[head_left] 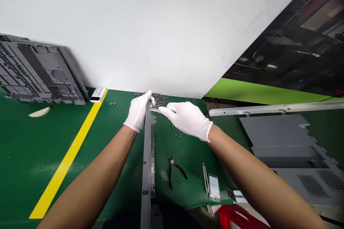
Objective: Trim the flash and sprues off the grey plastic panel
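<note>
The gloved left hand (pixel 138 111) pinches the top of a long grey plastic strip (pixel 147 164), and the gloved right hand (pixel 188 120) closes on what looks like a thin blade (pixel 154 110) beside it. A slip could nick the glove or scatter the heaped grey clips (pixel 159 100). Pliers (pixel 172 171) lie on the green bench (pixel 34 150), below a pale wall (pixel 134 25).

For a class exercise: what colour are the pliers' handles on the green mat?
The pliers' handles are black and red, seen best in the head view.
</note>
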Tool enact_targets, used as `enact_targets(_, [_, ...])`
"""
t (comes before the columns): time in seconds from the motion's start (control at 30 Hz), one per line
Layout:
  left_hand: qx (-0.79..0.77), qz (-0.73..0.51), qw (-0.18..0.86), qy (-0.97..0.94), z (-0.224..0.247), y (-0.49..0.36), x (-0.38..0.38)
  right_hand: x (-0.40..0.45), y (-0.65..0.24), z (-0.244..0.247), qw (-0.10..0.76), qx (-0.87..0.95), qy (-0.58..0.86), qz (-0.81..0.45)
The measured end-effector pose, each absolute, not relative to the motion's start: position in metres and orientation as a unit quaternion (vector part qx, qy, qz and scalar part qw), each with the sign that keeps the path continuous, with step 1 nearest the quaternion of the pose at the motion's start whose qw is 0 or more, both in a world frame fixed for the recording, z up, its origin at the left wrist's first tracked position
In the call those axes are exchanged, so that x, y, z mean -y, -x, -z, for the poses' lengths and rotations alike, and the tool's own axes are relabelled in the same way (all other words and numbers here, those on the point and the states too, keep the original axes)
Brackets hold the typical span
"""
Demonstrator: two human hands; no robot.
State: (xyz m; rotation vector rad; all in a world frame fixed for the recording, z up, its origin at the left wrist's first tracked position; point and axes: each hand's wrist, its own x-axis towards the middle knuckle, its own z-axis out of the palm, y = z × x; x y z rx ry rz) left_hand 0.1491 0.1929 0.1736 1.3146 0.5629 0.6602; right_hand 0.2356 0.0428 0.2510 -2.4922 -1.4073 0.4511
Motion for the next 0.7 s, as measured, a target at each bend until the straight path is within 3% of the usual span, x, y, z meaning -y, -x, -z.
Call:
enact_targets(0.23, [-0.210, -0.249, 0.749, -0.576, -0.176, -0.145, -0.196, -0.058, -0.229, -0.255, 0.075, 0.507, 0.848, -0.133])
enact_targets(0.7, [-0.181, -0.219, 0.724, -0.629, -0.178, -0.142, -0.206, -0.066, -0.228, -0.257, 0.008, 0.526, 0.847, -0.083])
